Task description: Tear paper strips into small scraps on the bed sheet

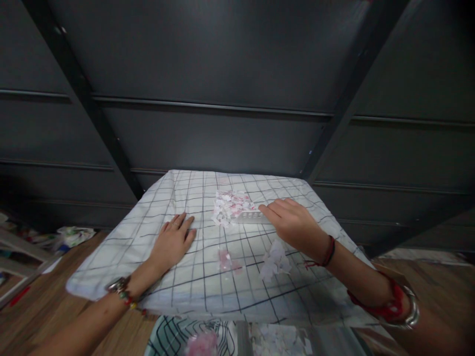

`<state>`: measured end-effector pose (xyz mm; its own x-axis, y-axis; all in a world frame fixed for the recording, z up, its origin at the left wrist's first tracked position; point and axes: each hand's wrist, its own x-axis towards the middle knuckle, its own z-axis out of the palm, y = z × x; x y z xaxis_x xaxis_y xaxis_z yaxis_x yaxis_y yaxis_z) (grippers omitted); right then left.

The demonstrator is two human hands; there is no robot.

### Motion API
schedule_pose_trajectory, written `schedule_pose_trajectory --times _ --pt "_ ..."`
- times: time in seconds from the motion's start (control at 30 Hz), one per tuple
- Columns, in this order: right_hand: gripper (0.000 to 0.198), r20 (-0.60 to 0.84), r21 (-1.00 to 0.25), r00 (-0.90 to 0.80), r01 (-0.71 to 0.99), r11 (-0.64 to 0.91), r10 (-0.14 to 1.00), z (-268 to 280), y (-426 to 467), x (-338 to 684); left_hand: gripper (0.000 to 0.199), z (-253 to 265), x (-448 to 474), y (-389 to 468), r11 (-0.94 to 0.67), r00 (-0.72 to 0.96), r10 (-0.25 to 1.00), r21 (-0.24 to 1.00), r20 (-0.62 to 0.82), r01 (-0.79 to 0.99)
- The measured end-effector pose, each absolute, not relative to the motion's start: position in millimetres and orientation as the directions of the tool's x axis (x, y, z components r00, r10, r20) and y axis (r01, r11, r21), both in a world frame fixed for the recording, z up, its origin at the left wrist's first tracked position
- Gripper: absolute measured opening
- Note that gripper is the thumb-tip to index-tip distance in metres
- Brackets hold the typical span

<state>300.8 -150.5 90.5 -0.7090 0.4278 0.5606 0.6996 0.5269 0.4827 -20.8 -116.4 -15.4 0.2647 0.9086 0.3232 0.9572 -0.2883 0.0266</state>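
Note:
My left hand (173,243) lies on the checked tablecloth (200,291) with its fingers spread, holding nothing. Farther right, the fingers of my right hand (291,220) are closed on the right end of a white strip with a row of holes (250,216). I cannot tell whether this strip is a separate piece or the side of a small tray. Right against it, on its far left side, is a heap of white and pink scraps (230,203), which look like paper. My right palm hides the strip's right end.
Pink clear packets (225,259) and a small pile of white scraps (275,261) lie nearer the front. Below the table edge are a patterned bin (165,336) with a pink bag (202,343) and a container with white scraps (280,340). A dark panelled wall (218,138) stands behind.

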Motion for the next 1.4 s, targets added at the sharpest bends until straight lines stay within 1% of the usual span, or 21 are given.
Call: schedule_pose_trajectory --times 0.17,0.3,0.4,0.5,0.63,0.9,1.13,1.4 --pt "0.030 0.541 0.491 -0.725 0.683 0.541 0.426 91 -152 301 0.050 -15 -20 -117 -0.285 0.258 0.909 0.036 0.328 0.958" --pt "0.032 0.537 0.480 -0.741 0.661 0.576 0.403 93 -154 302 0.052 -14 -20 -117 -0.284 0.263 0.915 0.026 0.307 0.958" --pt "0.031 0.539 0.471 -0.735 0.668 0.576 0.411 97 -156 305 0.051 -13 -20 -117 -0.280 0.261 0.919 0.023 0.296 0.960" --pt "0.029 0.544 0.482 -0.726 0.681 0.551 0.421 98 -156 308 0.051 -13 -20 -117 -0.290 0.267 0.912 0.029 0.311 0.957" --pt "0.027 0.538 0.483 -0.740 0.663 0.573 0.404 96 -151 306 0.050 -14 -21 -116 -0.299 0.272 0.903 0.031 0.333 0.954" --pt "0.034 0.522 0.474 -0.760 0.637 0.608 0.389 98 -156 296 0.050 -14 -20 -117 -0.291 0.262 0.905 0.038 0.335 0.956" --pt "0.032 0.547 0.504 -0.728 0.680 0.532 0.413 96 -154 299 0.052 -13 -20 -117 -0.288 0.264 0.915 0.034 0.304 0.957" --pt "0.033 0.528 0.485 -0.736 0.671 0.561 0.424 98 -159 295 0.051 -12 -19 -118 -0.283 0.264 0.916 0.021 0.303 0.959"
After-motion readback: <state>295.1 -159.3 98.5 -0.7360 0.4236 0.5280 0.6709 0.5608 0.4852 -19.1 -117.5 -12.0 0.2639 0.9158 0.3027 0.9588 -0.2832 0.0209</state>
